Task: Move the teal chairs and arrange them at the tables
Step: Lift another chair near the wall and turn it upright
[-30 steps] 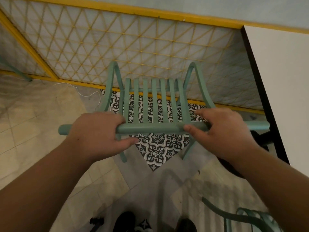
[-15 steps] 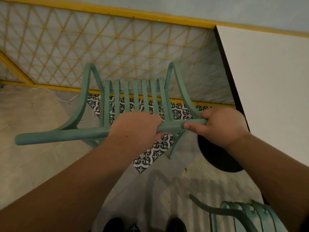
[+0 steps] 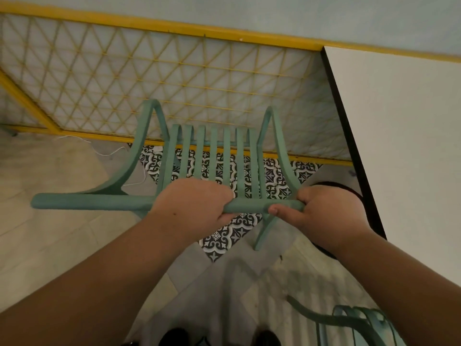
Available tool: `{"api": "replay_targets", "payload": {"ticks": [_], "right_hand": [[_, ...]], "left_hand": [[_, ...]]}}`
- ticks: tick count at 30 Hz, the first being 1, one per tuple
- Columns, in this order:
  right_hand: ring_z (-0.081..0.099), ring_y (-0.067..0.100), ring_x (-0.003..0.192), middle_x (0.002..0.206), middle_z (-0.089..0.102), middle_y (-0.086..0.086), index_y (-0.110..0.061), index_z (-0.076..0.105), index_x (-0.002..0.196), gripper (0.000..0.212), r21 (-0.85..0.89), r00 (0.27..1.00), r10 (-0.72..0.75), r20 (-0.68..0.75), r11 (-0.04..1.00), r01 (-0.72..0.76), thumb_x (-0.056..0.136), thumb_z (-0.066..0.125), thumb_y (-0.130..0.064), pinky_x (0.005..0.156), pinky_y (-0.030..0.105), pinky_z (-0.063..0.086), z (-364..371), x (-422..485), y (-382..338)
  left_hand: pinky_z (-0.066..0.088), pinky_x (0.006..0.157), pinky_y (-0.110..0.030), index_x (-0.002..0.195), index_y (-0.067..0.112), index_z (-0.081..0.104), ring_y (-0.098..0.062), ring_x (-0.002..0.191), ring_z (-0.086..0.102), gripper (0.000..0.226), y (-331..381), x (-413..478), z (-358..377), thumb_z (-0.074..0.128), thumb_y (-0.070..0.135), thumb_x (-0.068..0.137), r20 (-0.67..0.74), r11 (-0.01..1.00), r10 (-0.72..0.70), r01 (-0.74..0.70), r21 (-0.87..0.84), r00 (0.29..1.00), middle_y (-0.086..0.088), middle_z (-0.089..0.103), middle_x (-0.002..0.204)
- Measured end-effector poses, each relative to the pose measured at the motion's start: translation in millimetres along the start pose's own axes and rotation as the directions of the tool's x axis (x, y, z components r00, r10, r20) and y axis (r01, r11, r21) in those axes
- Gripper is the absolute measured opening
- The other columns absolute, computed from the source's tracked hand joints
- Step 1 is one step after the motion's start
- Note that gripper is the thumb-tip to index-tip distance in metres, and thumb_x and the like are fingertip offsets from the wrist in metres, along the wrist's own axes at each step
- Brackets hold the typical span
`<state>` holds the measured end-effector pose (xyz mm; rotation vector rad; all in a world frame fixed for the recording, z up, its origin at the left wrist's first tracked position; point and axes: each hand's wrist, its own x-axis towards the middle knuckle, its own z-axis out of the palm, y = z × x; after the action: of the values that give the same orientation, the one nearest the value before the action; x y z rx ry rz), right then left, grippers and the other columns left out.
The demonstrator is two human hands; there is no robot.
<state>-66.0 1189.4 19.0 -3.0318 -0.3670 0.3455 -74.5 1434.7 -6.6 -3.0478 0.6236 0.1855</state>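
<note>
Head view: left hand (image 3: pixel 192 203) and right hand (image 3: pixel 324 213) clasp teal chair (image 3: pixel 87 202) beside table (image 3: pixel 399 146) edge.

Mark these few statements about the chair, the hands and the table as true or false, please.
1. The left hand and right hand both grip the teal chair by its top rail. True.
2. The white table is to the left of that chair. False: it is on its right.
3. A second teal chair shows at the bottom right. True.
4. Plain carpet lies under the held chair. False: patterned tiles lie there.
</note>
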Motion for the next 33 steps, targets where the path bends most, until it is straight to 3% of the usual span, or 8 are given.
{"api": "replay_targets", "payload": {"ticks": [9, 14, 20, 24, 33], "right_hand": [[0.054, 0.009, 0.05, 0.059, 0.057, -0.004, -0.022, 0.055, 0.067, 0.084, 0.015, 1.0, 0.018, -0.011, 1.0, -0.018, 0.07, 0.017, -0.097, 0.048, 0.03, 0.052, 3.2, -7.2, -30.9], [0.055, 0.009, 0.049, 0.058, 0.056, -0.004, -0.023, 0.055, 0.066, 0.085, 0.043, 0.999, 0.012, -0.032, 0.999, -0.011, 0.072, 0.014, -0.097, 0.047, 0.032, 0.052, 9.7, -12.4, -48.1], [0.055, 0.008, 0.049, 0.058, 0.057, -0.005, -0.024, 0.056, 0.068, 0.085, 0.048, 0.999, 0.034, -0.017, 0.998, -0.033, 0.072, 0.013, -0.097, 0.046, 0.029, 0.051, 7.4, -15.2, -54.5], [0.055, 0.008, 0.05, 0.059, 0.057, -0.005, -0.024, 0.056, 0.069, 0.083, 0.072, 0.999, 0.037, 0.024, 0.997, -0.039, 0.073, 0.014, -0.096, 0.048, 0.029, 0.054, 9.1, -19.1, -62.1], [0.057, 0.007, 0.056, 0.066, 0.059, -0.006, -0.025, 0.055, 0.072, 0.072, 0.107, 0.997, -0.005, 0.074, 0.994, -0.003, 0.083, 0.024, -0.089, 0.058, 0.033, 0.059, 11.0, -24.3, -71.2]], "left_hand": [[0.056, 0.065, -0.032, 0.082, 0.033, 0.049, -0.007, 0.066, 0.057, 0.04, -35.3, -11.5, -1.8, 0.031, 0.069, 0.09, -0.015, 0.997, 0.058, -0.057, 0.045, 0.998, 0.012, 0.054, 0.071], [0.04, 0.058, -0.026, 0.078, 0.033, 0.045, -0.006, 0.068, 0.056, 0.037, -51.8, -16.1, -6.9, 0.043, 0.066, 0.094, 0.011, 0.995, 0.091, -0.092, 0.046, 0.996, 0.012, 0.053, 0.071], [0.048, 0.058, -0.028, 0.073, 0.032, 0.044, -0.008, 0.068, 0.059, 0.046, -55.8, -17.2, -3.0, 0.027, 0.074, 0.084, -0.027, 0.995, 0.089, -0.087, 0.039, 0.996, 0.011, 0.057, 0.072], [0.043, 0.059, -0.026, 0.08, 0.031, 0.053, -0.007, 0.071, 0.059, 0.052, -62.7, -22.0, -3.9, 0.026, 0.076, 0.082, -0.021, 0.994, 0.095, -0.093, 0.063, 0.995, 0.012, 0.058, 0.075], [0.054, 0.072, -0.034, 0.086, 0.035, 0.059, -0.009, 0.075, 0.058, 0.069, -71.6, -31.2, -6.3, 0.023, 0.092, 0.073, -0.012, 0.996, -0.041, 0.042, 0.083, 0.999, 0.016, 0.057, 0.075]]}}
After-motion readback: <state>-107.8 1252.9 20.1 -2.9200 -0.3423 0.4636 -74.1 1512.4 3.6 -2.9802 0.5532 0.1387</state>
